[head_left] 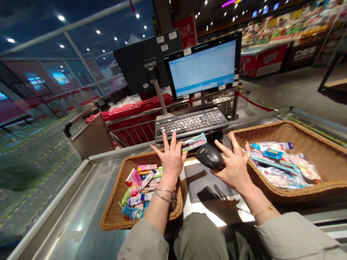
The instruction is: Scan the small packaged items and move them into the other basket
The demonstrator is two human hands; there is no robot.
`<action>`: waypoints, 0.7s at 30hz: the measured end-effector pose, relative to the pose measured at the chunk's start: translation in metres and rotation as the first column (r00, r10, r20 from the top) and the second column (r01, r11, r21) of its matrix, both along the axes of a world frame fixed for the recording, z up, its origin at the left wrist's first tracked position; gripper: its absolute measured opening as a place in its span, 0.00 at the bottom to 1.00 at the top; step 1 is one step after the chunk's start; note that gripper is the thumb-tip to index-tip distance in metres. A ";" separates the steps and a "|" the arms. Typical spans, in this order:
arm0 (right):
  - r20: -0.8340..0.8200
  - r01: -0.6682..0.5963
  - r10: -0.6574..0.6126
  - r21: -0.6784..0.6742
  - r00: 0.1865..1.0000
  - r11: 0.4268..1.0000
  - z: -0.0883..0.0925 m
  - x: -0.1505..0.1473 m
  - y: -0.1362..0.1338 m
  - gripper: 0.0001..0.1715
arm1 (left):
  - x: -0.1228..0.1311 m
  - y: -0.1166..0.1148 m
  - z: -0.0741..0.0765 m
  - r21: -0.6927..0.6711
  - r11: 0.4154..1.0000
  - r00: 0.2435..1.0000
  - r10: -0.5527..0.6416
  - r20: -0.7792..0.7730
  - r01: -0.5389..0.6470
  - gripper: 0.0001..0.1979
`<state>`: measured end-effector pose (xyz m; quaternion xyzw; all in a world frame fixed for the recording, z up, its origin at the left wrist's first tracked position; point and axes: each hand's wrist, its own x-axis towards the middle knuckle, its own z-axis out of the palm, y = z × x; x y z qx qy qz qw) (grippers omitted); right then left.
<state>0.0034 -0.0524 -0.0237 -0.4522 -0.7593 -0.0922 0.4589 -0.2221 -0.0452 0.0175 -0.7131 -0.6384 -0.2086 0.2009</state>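
Note:
My left hand (172, 160) is over the right side of the left wicker basket (107, 209), its outer fingers spread. Thumb and index finger pinch the left end of a flat blue and pink packet (195, 142), which has a white label on it. A black barcode scanner (209, 156) is held in my right hand (235, 166) between the thumb and index finger, while the other fingers stick out. The scanner's head points left, just below the packet. Small colourful packaged goods (137, 192) fill the left basket. The right wicker basket (338, 162) holds several bagged items (282, 161).
A keyboard (191, 120) stands at the back of the counter, below a lit monitor (205, 68). A grey pad (201, 182) lies between the baskets. Metal counter surface (89, 242) extends to the left. Shopping carts (136, 122) stand behind the counter.

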 end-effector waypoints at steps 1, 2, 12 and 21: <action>-0.001 0.001 -0.001 0.000 1.000 1.000 0.000 0.000 0.000 0.06 | 0.000 0.000 0.000 0.003 1.000 1.000 0.003 -0.002 -0.003 0.19; 0.001 0.002 -0.002 -0.002 1.000 1.000 0.000 0.000 0.000 0.06 | 0.000 0.000 0.000 0.005 1.000 1.000 0.005 -0.003 -0.005 0.18; -0.001 -0.003 0.003 -0.001 1.000 1.000 0.001 0.000 -0.001 0.06 | 0.001 0.001 -0.001 -0.007 1.000 1.000 0.007 0.003 -0.007 0.19; -0.013 -0.011 0.011 0.011 1.000 1.000 -0.001 0.001 0.000 0.06 | 0.004 0.002 0.001 -0.022 1.000 1.000 0.021 0.008 -0.021 0.19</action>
